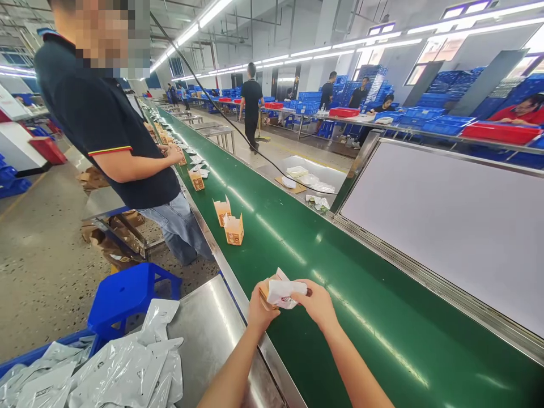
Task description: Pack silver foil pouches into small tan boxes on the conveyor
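Observation:
Above the green conveyor belt [340, 317], my left hand [260, 310] is wrapped round a small orange-brown cardboard box [265, 290], partly hidden by what lies in front of it. My right hand [317, 304] grips a white plastic pouch [283, 290] at its right end. The pouch lies across the box's open top; how much of it is inside cannot be seen. Farther up the belt stand two open boxes, a nearer one [234, 230] with its flaps up and another box [221, 211] just behind it.
At lower left, many white pouches [127, 368] are heaped in a blue bin [96, 344] beside a steel table [208, 334]. A blue stool [127, 294] stands behind. A co-worker [106, 124] handles a box at the belt's left edge. A pale panel [446, 221] borders the right side.

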Tool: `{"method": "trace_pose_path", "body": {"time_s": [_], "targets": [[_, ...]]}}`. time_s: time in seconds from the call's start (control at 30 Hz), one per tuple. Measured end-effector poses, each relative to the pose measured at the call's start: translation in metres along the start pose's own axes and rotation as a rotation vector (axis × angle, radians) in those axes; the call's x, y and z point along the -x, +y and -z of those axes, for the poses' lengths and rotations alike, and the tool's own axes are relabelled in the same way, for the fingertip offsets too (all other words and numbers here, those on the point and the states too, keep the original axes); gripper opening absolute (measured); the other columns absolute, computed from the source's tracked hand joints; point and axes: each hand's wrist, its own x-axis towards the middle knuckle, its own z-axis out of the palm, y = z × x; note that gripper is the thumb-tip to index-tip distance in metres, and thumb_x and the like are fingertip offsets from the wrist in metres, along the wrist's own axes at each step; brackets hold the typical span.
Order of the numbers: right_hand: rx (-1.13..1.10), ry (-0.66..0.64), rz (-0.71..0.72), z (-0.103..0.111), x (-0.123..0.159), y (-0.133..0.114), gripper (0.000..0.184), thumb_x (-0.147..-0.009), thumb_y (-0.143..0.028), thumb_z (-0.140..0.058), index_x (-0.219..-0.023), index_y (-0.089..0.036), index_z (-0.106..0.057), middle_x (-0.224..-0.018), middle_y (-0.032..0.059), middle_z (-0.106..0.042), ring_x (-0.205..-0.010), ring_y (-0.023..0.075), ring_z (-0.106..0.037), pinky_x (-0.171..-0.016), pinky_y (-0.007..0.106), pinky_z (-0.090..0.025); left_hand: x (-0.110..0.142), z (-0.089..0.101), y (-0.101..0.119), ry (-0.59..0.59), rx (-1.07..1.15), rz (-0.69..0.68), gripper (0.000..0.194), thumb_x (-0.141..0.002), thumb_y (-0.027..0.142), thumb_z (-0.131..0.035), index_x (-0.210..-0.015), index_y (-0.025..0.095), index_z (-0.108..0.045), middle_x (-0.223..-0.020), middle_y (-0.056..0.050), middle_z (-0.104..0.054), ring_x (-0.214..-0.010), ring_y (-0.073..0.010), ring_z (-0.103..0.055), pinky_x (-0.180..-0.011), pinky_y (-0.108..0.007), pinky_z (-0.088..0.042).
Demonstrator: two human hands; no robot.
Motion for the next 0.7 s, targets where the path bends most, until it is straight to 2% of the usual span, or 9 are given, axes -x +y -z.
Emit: {"method": "trace_pose_path", "body": {"time_s": [0.07,0.17,0.27,0.33,0.4,0.5,0.57,0.6,0.7], "targets": [[0.098,0.055,-0.026,-0.003,-0.007,0.009,0.019,-0.068,-0.021,-0.056,-0.085,-0.019,-0.064,-0.073,0.0041,-0.067,-0.064,0.0197,-0.061,-0.061,0.030,-0.046,0.005,-0.009,0.001,-0.046,-0.010,-0.015,0.071,-0.051,0.013,-0.069,-0.118,0.016,-0.045,-0.113,-0.009,-0.060,-0.106,-0.0272,-0.058,-0.095,-0.042,-0.046],[0.214,0.085,0.036,-0.012,0.006,0.018,0.015,-0.073,-0.016,-0.049,-0.084,-0.019,-0.060,-0.090,0.0094,-0.065,-0.079,0.0222,-0.061,-0.071,0.033,-0.045,0.021,-0.016,0.003,-0.044,-0.056,-0.058,0.065,-0.054,0.008,-0.065,-0.116,0.015,-0.047,-0.114,-0.012,-0.058,-0.109,-0.0282,-0.055,-0.099,-0.042,-0.043],[0.238,-0.084,0.180,-0.024,0.039,0.021,0.018,-0.075,-0.013,-0.045,-0.077,-0.019,-0.061,-0.093,0.0095,-0.064,-0.087,0.0221,-0.060,-0.076,0.032,-0.046,0.040,-0.016,0.004,-0.032,-0.103,-0.116,0.058,-0.058,0.009,-0.062,-0.115,0.016,-0.051,-0.118,-0.014,-0.055,-0.115,-0.0291,-0.051,-0.104,-0.045,-0.039],[0.215,-0.245,0.253,-0.027,0.060,0.024,0.021,-0.074,-0.013,-0.047,-0.084,-0.020,-0.064,-0.092,0.0076,-0.067,-0.089,0.0210,-0.062,-0.079,0.030,-0.048,0.053,-0.013,0.003,-0.067,-0.143,-0.158,0.061,-0.059,0.008,-0.059,-0.119,0.018,-0.049,-0.124,-0.012,-0.053,-0.119,-0.0284,-0.048,-0.106,-0.048,-0.037],[0.189,-0.419,0.292,-0.022,0.076,0.031,0.036,-0.070,-0.017,-0.054,-0.105,-0.019,-0.064,-0.108,0.0078,-0.066,-0.101,0.0223,-0.061,-0.089,0.032,-0.048,0.067,-0.011,0.002,-0.158,-0.204,-0.211,0.071,-0.055,0.005,-0.057,-0.124,0.020,-0.047,-0.130,-0.011,-0.048,-0.125,-0.0284,-0.043,-0.108,-0.050,-0.035],[0.220,-0.602,0.294,-0.007,0.096,0.051,0.068,-0.064,-0.026,-0.064,-0.130,-0.016,-0.051,-0.136,0.0119,-0.051,-0.127,0.0302,-0.044,-0.107,0.044,-0.035,0.092,-0.015,0.003,-0.333,-0.318,-0.301,0.077,-0.052,0.002,-0.054,-0.126,0.021,-0.046,-0.135,-0.011,-0.044,-0.129,-0.0296,-0.039,-0.111,-0.050,-0.032],[0.286,-0.618,0.271,0.003,0.111,0.071,0.074,-0.064,-0.038,-0.068,-0.132,-0.015,-0.051,-0.140,0.0130,-0.045,-0.131,0.0351,-0.037,-0.110,0.049,-0.029,0.110,-0.023,0.004,-0.425,-0.373,-0.336,0.075,-0.053,0.003,-0.056,-0.126,0.020,-0.048,-0.133,-0.013,-0.044,-0.126,-0.0306,-0.041,-0.112,-0.049,-0.031],[0.318,-0.616,0.256,0.006,0.120,0.081,0.073,-0.064,-0.043,-0.069,-0.130,-0.016,-0.054,-0.139,0.0127,-0.047,-0.129,0.0365,-0.039,-0.109,0.050,-0.031,0.120,-0.028,0.003,-0.463,-0.384,-0.342,0.075,-0.053,0.005,-0.060,-0.126,0.019,-0.047,-0.133,-0.014,-0.045,-0.125,-0.0313,-0.042,-0.111,-0.048,-0.032],[0.370,-0.536,0.211,0.001,0.142,0.104,0.062,-0.062,-0.054,-0.071,-0.117,-0.025,-0.064,-0.118,0.0075,-0.064,-0.114,0.0345,-0.054,-0.099,0.045,-0.046,0.144,-0.048,-0.006,-0.626,-0.337,-0.349,0.087,-0.052,0.017,-0.073,-0.133,0.018,-0.041,-0.134,-0.016,-0.045,-0.121,-0.0330,-0.046,-0.107,-0.046,-0.038]]}}
